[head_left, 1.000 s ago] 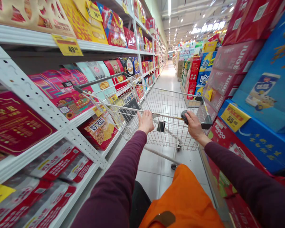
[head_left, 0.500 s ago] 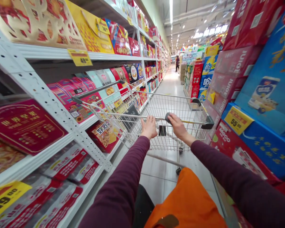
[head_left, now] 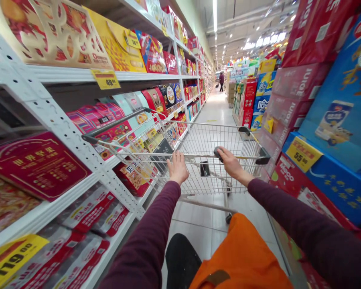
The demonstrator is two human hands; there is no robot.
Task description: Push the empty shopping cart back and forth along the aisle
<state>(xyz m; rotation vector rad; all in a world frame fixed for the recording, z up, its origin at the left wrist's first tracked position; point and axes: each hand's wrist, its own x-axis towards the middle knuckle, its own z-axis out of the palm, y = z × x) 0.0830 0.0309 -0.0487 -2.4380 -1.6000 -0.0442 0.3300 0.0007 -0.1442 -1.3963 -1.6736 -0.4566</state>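
Observation:
A wire shopping cart (head_left: 195,136) stands sideways in front of me, its basket looking empty. My left hand (head_left: 178,168) is at the near top rim, fingers stretched and slightly apart over the wire, thumb out to the side. Further right on that rim, the fingers of my right hand (head_left: 232,162) close around a small dark grey rounded piece (head_left: 218,154), perhaps a pad or sponge; most of it is hidden. It touches the rim. The cart's grey handle (head_left: 117,123) lies at the left, and a black corner cap (head_left: 262,156) sits at the right.
White shelves (head_left: 105,188) with boxed goods and yellow price tags run along my left. Stacked gift boxes (head_left: 327,120) rise close on my right. A tiled aisle (head_left: 216,105) leads away, with a person (head_left: 221,81) far down it. An orange garment (head_left: 240,257) covers my lap.
My left hand has slid left along the rim. The right hand and its dark piece have shifted slightly right. The view has tilted a little, and the distant person has changed position.

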